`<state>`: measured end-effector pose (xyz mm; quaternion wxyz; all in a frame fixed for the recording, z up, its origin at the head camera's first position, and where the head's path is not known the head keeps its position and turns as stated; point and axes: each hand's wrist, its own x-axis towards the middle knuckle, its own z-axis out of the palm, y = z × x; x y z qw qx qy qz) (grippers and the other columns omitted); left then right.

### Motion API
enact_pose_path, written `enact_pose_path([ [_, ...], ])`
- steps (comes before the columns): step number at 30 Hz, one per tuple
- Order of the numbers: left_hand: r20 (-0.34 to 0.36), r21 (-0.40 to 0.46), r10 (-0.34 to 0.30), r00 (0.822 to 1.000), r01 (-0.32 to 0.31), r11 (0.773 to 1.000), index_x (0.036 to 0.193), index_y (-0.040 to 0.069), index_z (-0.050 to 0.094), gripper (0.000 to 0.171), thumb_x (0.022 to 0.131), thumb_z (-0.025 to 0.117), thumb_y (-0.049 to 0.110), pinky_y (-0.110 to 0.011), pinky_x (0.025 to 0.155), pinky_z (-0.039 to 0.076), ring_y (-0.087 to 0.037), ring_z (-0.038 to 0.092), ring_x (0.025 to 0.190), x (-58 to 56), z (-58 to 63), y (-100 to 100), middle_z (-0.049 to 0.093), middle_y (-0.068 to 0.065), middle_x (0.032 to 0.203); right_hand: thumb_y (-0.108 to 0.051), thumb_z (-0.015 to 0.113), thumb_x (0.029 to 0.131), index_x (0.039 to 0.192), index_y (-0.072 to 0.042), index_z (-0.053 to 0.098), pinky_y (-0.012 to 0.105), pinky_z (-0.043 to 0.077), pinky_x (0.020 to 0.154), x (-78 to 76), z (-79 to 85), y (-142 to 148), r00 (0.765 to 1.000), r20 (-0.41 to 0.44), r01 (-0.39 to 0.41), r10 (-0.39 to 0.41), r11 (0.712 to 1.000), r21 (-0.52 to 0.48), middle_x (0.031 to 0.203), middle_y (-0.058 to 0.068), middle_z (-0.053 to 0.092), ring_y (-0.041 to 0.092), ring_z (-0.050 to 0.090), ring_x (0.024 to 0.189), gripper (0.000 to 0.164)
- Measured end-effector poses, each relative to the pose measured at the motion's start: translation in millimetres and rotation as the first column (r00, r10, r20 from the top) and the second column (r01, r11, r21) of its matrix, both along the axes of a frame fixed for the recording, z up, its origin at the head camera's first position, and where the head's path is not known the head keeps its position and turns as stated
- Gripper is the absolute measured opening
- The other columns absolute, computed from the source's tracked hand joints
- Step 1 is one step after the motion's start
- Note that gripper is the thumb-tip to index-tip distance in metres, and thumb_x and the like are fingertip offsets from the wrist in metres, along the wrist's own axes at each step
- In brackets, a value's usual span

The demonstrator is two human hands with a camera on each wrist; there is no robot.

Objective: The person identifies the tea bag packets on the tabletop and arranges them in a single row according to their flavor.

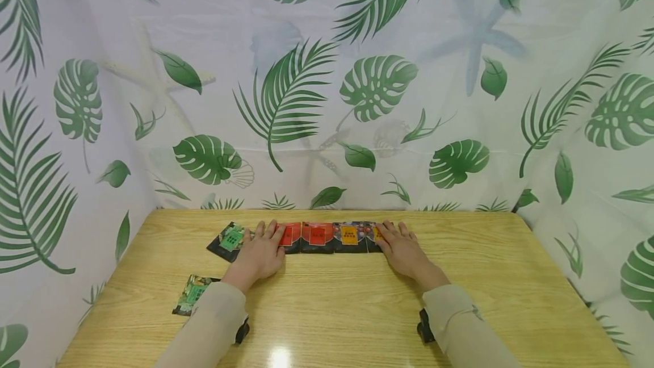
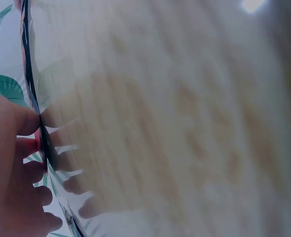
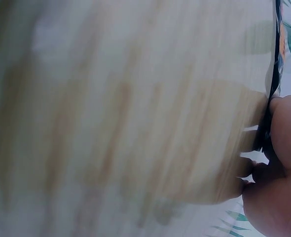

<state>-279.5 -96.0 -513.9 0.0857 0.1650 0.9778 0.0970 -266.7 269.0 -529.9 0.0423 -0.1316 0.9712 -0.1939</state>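
Note:
Four flat packets lie side by side in a row near the table's back edge. Two have red fronts, the left red packet and the red packet beside it. To their right come a dark packet with an orange label and a matching end packet. My left hand rests with spread fingers on the left red packet, covering part of it. At the other end my right hand lies with extended fingers over the end packet. A green-labelled packet sits tilted left of my left hand.
Another green packet lies nearer on the left, partly hidden by my left sleeve. The wood-grain table is bordered at the back and sides by a white leaf-print cloth.

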Motion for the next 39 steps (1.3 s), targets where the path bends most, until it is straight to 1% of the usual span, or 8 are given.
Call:
enact_pose_path([
  [7,0.0,-0.003,-0.004,1.0,0.004,1.0,0.168,0.012,0.03,0.062,0.112,0.041,0.035,-0.073,0.126,0.016,-0.046,0.017,0.162,0.9,1.6,0.3,0.026,-0.018,0.174,-0.029,0.039,0.116,0.165,-0.003,0.032,0.076,0.014,0.124,0.5,3.4,-2.1,1.0,0.027,0.009,-0.009,1.0,0.024,0.171,0.027,0.026,0.06,0.014,0.157,0.056],
  [16,-0.004,0.001,-0.003,1.0,0.003,1.0,0.168,0.012,0.031,0.062,0.111,0.041,0.034,-0.073,0.126,0.016,-0.046,0.017,0.162,1.3,2.1,0.0,0.026,-0.019,0.174,-0.029,0.038,0.116,0.165,-0.003,0.032,0.076,0.014,0.124,0.9,3.9,-2.1,1.0,0.027,0.006,-0.007,1.0,0.025,0.171,0.027,0.026,0.059,0.014,0.157,0.056],
  [31,-0.004,0.003,0.003,1.0,-0.003,1.0,0.168,0.013,0.03,0.062,0.112,0.041,0.036,-0.074,0.126,0.014,-0.045,0.016,0.163,0.2,-1.7,0.0,0.025,-0.019,0.174,-0.03,0.038,0.116,0.165,-0.003,0.032,0.076,0.013,0.124,1.0,4.1,-2.0,0.999,0.04,0.017,-0.018,1.0,0.027,0.171,0.026,0.025,0.059,0.014,0.157,0.056],
  [39,-0.006,0.009,0.01,1.0,-0.01,1.0,0.168,0.014,0.03,0.061,0.112,0.04,0.036,-0.074,0.126,0.013,-0.045,0.015,0.163,0.4,-2.1,0.9,0.024,-0.019,0.174,-0.029,0.038,0.116,0.165,-0.003,0.033,0.076,0.013,0.124,1.2,4.2,-1.8,0.999,0.034,0.014,-0.014,1.0,0.018,0.171,0.027,0.026,0.06,0.014,0.157,0.056],
])
